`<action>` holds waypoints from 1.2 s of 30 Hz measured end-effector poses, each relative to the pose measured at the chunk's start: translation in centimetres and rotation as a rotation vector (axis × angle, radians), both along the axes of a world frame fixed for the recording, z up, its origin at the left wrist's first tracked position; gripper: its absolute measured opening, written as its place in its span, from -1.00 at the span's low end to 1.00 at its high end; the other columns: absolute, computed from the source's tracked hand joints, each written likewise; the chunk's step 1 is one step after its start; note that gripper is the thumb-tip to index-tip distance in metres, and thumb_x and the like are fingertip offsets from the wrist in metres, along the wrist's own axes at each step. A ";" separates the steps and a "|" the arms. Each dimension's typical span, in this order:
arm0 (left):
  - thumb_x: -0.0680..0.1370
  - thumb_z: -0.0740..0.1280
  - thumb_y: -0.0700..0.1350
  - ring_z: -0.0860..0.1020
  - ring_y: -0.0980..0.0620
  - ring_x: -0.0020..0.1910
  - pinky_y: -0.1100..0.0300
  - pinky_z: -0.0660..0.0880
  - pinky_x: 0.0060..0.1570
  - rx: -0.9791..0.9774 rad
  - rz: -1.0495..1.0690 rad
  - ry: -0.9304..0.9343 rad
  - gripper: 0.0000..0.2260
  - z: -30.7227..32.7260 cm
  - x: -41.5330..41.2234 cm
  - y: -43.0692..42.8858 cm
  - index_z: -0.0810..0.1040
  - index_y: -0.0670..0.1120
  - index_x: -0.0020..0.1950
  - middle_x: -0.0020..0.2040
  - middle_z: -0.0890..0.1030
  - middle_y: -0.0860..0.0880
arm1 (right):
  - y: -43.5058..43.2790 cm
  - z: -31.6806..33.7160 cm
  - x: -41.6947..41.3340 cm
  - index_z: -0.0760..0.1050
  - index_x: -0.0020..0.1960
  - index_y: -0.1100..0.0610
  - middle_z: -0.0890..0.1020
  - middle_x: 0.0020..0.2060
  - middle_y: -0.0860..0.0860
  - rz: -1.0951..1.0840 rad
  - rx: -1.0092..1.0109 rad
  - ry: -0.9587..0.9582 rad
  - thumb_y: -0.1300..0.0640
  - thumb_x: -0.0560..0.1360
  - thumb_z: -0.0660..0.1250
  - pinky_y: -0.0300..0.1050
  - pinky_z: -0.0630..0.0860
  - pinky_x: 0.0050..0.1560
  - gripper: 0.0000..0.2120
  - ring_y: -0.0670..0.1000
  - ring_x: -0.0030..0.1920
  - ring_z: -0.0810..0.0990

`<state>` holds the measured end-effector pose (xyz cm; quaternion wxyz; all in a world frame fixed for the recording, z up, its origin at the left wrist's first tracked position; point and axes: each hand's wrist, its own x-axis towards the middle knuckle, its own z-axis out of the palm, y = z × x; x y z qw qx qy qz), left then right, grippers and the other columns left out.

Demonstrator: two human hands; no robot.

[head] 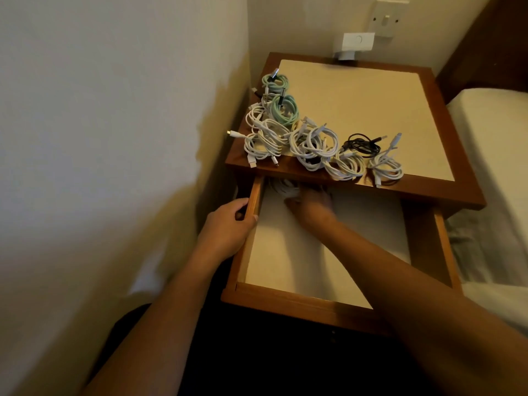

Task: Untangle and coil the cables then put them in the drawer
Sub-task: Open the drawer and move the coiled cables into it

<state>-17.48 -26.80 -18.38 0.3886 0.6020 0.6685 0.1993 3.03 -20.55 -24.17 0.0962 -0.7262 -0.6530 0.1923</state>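
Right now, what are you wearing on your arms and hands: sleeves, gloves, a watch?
Both forearms are bare to the frame edge, no sleeves in view. Left hand has no glove, watch or ring visible. Right hand is blurred; no glove or watch shows.

The right hand [307, 202] is motion-blurred deep in the drawer [285, 297], so its grip cannot be told. The white cable coil [283, 188] beside it, perhaps touching the fingers, lies half hidden under the nightstand top [428, 191].
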 end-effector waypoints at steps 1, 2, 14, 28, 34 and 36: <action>0.66 0.31 0.05 0.50 -0.03 0.31 0.12 0.48 0.10 0.003 0.001 0.000 -0.53 -0.2 -0.1 0.0 0.36 0.10 0.57 0.41 0.49 -0.02 | 0.7 -0.2 -0.4 0.29 0.60 0.07 0.34 0.57 0.13 -0.037 -0.029 -0.005 -0.11 0.63 0.31 0.04 0.17 0.56 -0.39 0.18 0.57 0.25; 0.66 0.32 0.04 0.51 -0.02 0.29 0.11 0.50 0.11 0.003 0.003 -0.002 -0.53 -0.3 -0.1 0.2 0.37 0.11 0.57 0.40 0.50 -0.01 | 1.2 -0.4 -0.7 0.27 0.60 0.10 0.34 0.57 0.14 -0.054 -0.047 -0.010 -0.13 0.64 0.29 0.03 0.15 0.56 -0.38 0.19 0.57 0.25; 0.63 0.33 -0.02 0.48 0.17 -0.12 0.26 0.41 -0.20 0.108 -0.010 0.085 -0.61 -0.2 0.7 0.3 0.48 0.01 0.46 0.10 0.57 0.04 | -7.9 5.9 1.5 0.26 0.58 -0.02 0.40 0.48 0.09 0.173 -0.043 -0.016 -0.05 0.58 0.41 0.05 0.45 0.36 -0.36 0.14 0.41 0.45; 0.60 0.40 -0.11 0.57 0.12 -0.02 0.33 0.45 -0.13 0.352 0.120 -0.028 -0.64 -0.3 1.3 0.3 0.53 -0.01 0.40 0.12 0.58 0.04 | 0.8 13.6 1.4 0.51 0.37 0.05 0.57 0.22 0.20 0.237 0.237 -0.393 -0.08 0.56 0.40 0.15 0.49 0.14 -0.57 0.27 0.24 0.50; 0.53 0.41 -0.24 0.53 0.03 0.11 0.28 0.40 0.12 0.795 -0.025 0.032 -0.71 3.8 2.5 4.2 0.62 -0.08 0.25 0.15 0.62 -0.04 | 1.5 13.6 2.2 0.56 0.31 0.01 0.57 0.17 0.18 0.238 0.255 -0.300 -0.07 0.56 0.39 0.05 0.47 -0.03 -0.64 0.28 0.17 0.55; 0.49 0.39 -0.22 0.48 -0.09 0.25 0.14 0.37 0.26 0.802 -0.171 0.188 -0.59 5.9 3.0 6.7 0.55 -0.09 0.35 0.28 0.56 -0.10 | 1.7 14.0 2.6 0.56 0.30 0.01 0.58 0.15 0.18 0.237 0.242 -0.262 -0.07 0.55 0.41 0.01 0.42 -0.07 -0.65 0.26 0.15 0.56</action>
